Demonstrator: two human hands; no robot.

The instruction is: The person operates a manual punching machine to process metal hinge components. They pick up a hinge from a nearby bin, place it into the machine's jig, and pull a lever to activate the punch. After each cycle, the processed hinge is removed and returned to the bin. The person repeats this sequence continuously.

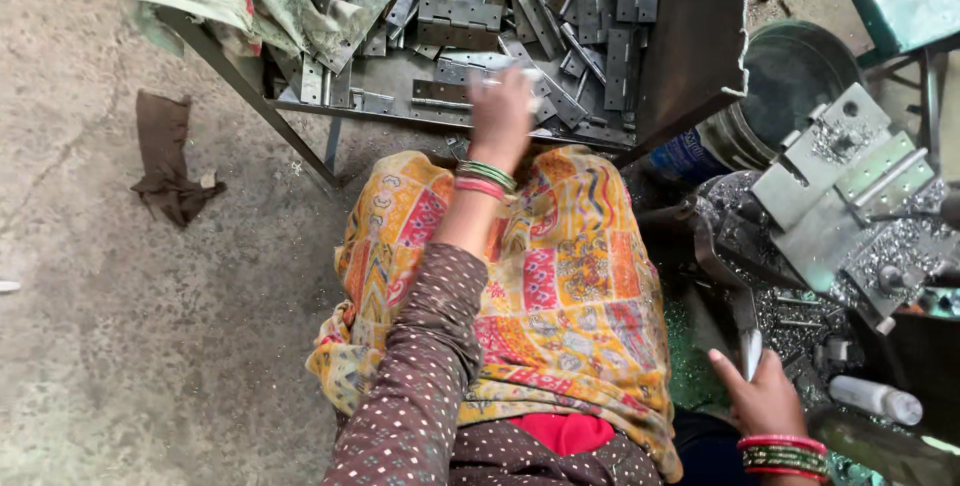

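flat steel hinge (440, 92) | left hand (500, 116) touching | right hand (762, 391) gripping metal lever (748, 346)

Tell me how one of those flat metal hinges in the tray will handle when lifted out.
The hinges look like flat steel plate, so probably stiff and heavy for their size. Their joined leaves may swing open when lifted. They lie tangled in the tray, so the left hand reaching in could drag neighbouring ones along.

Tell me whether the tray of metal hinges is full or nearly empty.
Fairly full: hinges lie heaped across most of the tray, where the left hand reaches in.
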